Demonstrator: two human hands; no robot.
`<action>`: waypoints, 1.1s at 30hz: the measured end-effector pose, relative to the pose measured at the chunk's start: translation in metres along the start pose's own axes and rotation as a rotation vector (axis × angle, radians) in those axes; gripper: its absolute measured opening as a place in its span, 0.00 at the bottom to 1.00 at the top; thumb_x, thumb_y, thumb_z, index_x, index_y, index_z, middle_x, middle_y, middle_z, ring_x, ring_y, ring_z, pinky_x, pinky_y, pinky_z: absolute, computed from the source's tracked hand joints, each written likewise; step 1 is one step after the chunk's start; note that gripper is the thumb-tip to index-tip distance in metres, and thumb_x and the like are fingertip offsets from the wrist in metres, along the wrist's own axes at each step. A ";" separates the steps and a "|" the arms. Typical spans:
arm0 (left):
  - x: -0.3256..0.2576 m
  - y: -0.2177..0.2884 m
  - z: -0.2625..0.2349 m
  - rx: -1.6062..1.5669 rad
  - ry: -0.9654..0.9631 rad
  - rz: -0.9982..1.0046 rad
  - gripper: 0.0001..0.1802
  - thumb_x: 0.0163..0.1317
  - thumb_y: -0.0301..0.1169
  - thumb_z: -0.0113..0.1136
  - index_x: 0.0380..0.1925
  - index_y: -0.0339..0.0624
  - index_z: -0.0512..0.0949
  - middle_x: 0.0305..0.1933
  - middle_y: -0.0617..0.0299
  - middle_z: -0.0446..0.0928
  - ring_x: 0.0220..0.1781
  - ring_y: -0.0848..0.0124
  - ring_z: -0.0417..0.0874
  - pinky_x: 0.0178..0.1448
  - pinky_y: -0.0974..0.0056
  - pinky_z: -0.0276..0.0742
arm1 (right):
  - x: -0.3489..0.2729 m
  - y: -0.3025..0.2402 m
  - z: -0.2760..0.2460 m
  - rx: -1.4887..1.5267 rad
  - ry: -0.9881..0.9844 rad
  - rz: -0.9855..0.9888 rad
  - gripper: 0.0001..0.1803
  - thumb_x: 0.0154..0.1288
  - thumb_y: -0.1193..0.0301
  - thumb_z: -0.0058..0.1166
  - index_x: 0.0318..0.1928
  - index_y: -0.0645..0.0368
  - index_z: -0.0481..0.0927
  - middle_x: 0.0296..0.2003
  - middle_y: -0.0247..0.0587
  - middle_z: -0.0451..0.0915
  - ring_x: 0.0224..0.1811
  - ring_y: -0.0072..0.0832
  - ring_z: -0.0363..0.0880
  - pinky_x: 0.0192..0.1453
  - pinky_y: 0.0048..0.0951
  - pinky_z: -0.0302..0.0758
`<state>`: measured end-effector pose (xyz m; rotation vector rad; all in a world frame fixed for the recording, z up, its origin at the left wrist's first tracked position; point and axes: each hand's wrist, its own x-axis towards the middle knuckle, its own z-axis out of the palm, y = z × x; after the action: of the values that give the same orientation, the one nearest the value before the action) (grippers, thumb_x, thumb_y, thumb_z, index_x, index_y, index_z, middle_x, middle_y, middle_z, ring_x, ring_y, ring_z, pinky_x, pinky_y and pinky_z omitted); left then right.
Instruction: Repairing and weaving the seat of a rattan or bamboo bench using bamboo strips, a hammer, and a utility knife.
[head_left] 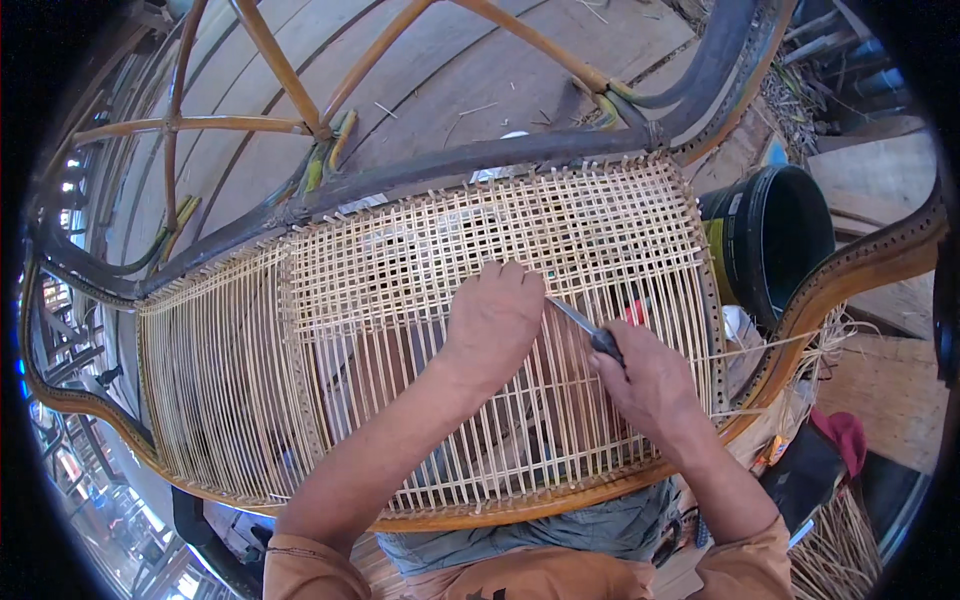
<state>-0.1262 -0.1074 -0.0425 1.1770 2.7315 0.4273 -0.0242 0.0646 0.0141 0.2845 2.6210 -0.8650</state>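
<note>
A thin metal tool (585,325) with a dark handle lies low over the cane webbing (480,270) of a chair seat, its tip pointing toward the left hand (495,320). The right hand (645,380) has its grip pressed together around the handle, so the blade sticks out up and left of the fist. The left hand rests knuckles-up on the weave, fingers curled down onto the strands; whether it pinches one I cannot tell. The webbing is stretched across a curved wooden frame (560,500). A black bucket (775,235) stands to the right, beyond the frame.
</note>
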 end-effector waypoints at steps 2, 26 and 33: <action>-0.007 0.011 -0.006 -0.033 0.026 -0.057 0.12 0.48 0.32 0.63 0.29 0.40 0.73 0.34 0.56 0.73 0.38 0.61 0.76 0.39 0.58 0.75 | -0.004 0.000 -0.030 -0.017 -0.024 0.047 0.16 0.62 0.63 0.57 0.45 0.57 0.74 0.35 0.50 0.78 0.36 0.49 0.80 0.39 0.44 0.76; -0.060 0.063 0.008 -0.412 -0.237 0.362 0.41 0.69 0.58 0.32 0.66 0.30 0.59 0.72 0.45 0.56 0.76 0.50 0.51 0.76 0.49 0.45 | 0.094 -0.042 -0.101 -0.442 -0.434 -0.143 0.13 0.61 0.61 0.55 0.33 0.59 0.80 0.28 0.52 0.79 0.34 0.48 0.79 0.39 0.45 0.74; -0.085 0.022 -0.029 -0.358 -0.309 -0.024 0.40 0.67 0.58 0.40 0.61 0.30 0.65 0.67 0.44 0.62 0.73 0.46 0.55 0.73 0.45 0.49 | 0.052 -0.040 -0.064 0.099 -0.234 0.020 0.23 0.56 0.62 0.63 0.49 0.61 0.76 0.25 0.30 0.71 0.28 0.20 0.69 0.33 0.29 0.70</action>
<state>-0.0594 -0.1612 -0.0068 1.0167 2.2854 0.6396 -0.1013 0.0757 0.0618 0.2200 2.3612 -0.9615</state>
